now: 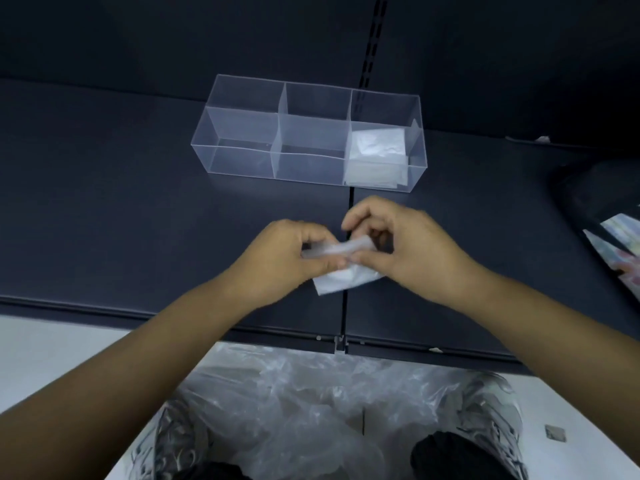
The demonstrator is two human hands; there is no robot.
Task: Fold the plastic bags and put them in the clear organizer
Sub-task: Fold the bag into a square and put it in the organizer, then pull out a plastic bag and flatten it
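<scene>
While left hand (pixel 277 259) and right hand (pixel 410 249) pinch 1 plastic bag (pixel 346 281), shelf (pixel 138 220) separates them from the organizer (pixel 242 164).

I had both bare forearms reaching in from the near side, converging at the middle. My left hand (pixel 287 252) was curled, fingers and thumb pinching the left end of the plastic bag (pixel 343 277). My right hand (pixel 398 244), just beside it, pinched the right end, index finger arched.

Two hands (pixel 277 259) (pixel 417 252), one held bag (pixel 346 279)
</scene>
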